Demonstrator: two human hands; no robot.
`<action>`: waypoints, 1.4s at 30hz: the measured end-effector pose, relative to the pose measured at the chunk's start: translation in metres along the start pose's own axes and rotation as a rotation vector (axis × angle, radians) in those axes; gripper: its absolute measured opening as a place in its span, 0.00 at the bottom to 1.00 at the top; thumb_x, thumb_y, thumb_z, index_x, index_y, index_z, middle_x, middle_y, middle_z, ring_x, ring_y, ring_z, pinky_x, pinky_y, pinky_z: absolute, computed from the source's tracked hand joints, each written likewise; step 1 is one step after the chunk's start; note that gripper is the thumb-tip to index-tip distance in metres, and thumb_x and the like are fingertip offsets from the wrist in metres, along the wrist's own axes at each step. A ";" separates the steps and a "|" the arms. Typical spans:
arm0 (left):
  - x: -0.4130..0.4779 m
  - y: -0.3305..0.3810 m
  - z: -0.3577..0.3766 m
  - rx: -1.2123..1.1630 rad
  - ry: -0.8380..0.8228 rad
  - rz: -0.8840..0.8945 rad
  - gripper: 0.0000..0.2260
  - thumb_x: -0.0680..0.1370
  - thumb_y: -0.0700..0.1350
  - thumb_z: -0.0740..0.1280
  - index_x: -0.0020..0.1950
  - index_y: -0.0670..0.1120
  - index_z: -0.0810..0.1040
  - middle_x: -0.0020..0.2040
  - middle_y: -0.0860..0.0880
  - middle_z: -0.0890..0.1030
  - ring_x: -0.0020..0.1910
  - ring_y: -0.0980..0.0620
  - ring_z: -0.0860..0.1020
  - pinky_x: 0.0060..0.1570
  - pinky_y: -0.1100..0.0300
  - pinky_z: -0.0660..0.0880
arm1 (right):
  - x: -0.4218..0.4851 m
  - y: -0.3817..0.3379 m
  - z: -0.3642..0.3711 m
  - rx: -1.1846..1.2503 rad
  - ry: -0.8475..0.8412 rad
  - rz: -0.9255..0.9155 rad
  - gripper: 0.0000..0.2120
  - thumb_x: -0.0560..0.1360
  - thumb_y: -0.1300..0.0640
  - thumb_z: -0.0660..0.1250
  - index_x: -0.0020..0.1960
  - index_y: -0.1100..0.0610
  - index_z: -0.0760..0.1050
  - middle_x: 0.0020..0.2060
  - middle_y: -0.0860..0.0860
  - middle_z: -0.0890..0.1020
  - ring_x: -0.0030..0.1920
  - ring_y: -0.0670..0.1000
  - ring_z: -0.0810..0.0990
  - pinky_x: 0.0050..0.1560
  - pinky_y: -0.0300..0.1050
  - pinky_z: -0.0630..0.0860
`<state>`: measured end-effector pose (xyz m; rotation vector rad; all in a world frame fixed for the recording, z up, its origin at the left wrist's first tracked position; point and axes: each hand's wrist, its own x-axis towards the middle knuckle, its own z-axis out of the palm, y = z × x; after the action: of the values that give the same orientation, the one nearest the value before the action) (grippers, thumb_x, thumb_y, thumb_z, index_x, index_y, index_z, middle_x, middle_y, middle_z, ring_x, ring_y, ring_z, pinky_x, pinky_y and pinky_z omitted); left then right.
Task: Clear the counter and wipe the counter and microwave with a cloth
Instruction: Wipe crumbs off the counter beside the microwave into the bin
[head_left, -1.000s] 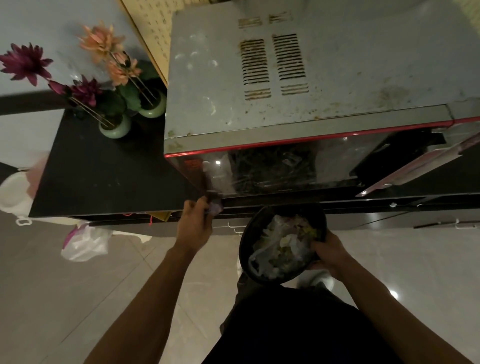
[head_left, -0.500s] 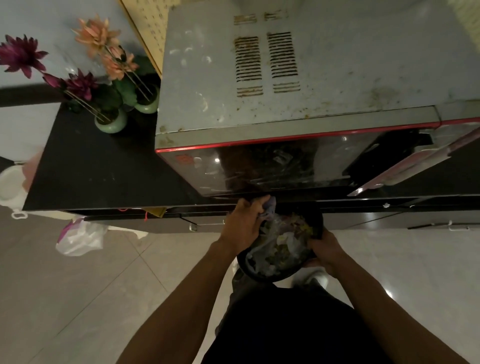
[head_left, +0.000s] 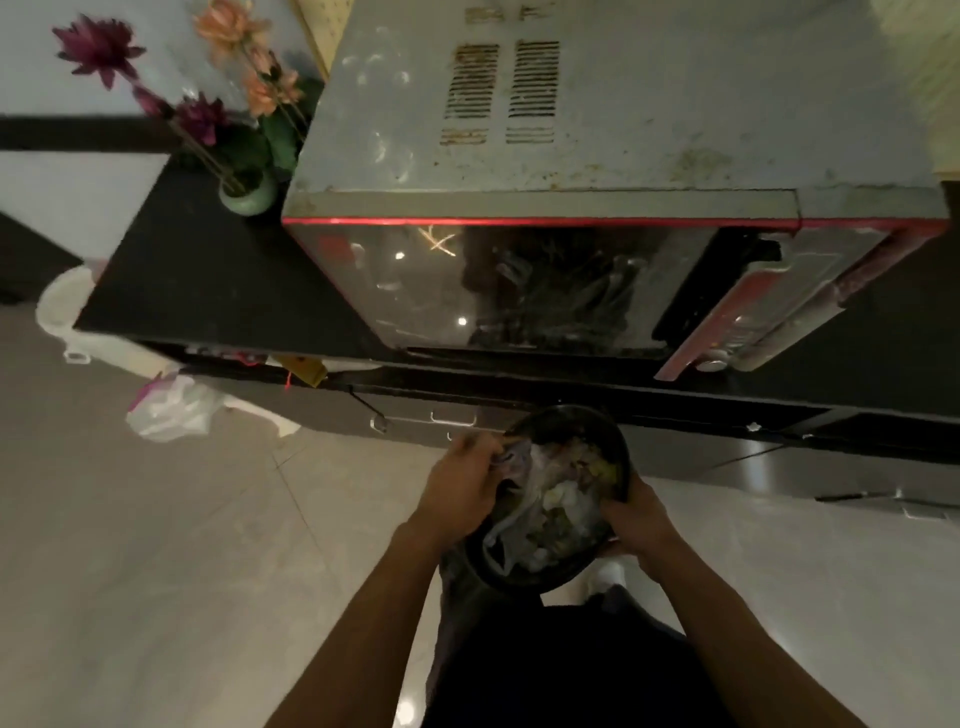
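A dirty grey microwave (head_left: 597, 140) with a red trim and glass door stands on the black counter (head_left: 208, 280). Below the counter's front edge my right hand (head_left: 636, 519) grips the rim of a round black bowl (head_left: 566, 421) filled with crumpled wrappers and scraps. My left hand (head_left: 462, 480) is at the bowl's left rim, its fingers curled round a small purplish crumpled wrapper (head_left: 511, 460) that lies among the trash. No cloth is in view.
Two green vases of artificial flowers (head_left: 249, 195) stand on the counter left of the microwave. A white plastic bag (head_left: 171, 410) hangs below the counter edge, a white bin (head_left: 62, 306) beside it. Drawer handles (head_left: 452, 418) face the tiled floor.
My left hand picked up a small wrapper at the counter edge under the microwave and carried it right into the bowl. The bowl has dropped slightly, away from the counter.
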<state>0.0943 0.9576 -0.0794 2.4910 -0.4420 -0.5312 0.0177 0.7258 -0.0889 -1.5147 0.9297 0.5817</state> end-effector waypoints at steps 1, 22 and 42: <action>-0.017 0.005 0.003 -0.038 0.060 -0.068 0.09 0.82 0.51 0.63 0.60 0.51 0.72 0.53 0.49 0.73 0.50 0.44 0.77 0.48 0.50 0.78 | 0.001 0.006 -0.002 -0.013 -0.012 0.000 0.35 0.75 0.51 0.73 0.78 0.46 0.62 0.65 0.58 0.76 0.56 0.65 0.80 0.36 0.62 0.84; -0.012 -0.050 -0.078 -0.126 0.656 -0.198 0.13 0.83 0.44 0.64 0.67 0.46 0.73 0.49 0.50 0.72 0.54 0.39 0.76 0.49 0.42 0.79 | -0.027 0.072 0.107 -0.069 -0.131 0.067 0.19 0.78 0.55 0.69 0.67 0.44 0.72 0.60 0.55 0.80 0.55 0.61 0.82 0.45 0.64 0.83; 0.077 -0.073 -0.061 0.083 0.685 -0.113 0.05 0.80 0.39 0.62 0.55 0.40 0.72 0.46 0.39 0.80 0.52 0.37 0.72 0.37 0.43 0.76 | 0.066 -0.019 0.108 0.144 -0.010 0.109 0.26 0.80 0.66 0.56 0.76 0.48 0.63 0.67 0.60 0.75 0.60 0.67 0.79 0.29 0.53 0.81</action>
<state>0.2031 1.0110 -0.0960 2.5864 -0.0513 0.3157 0.0855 0.8154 -0.1493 -1.3375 1.0292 0.5870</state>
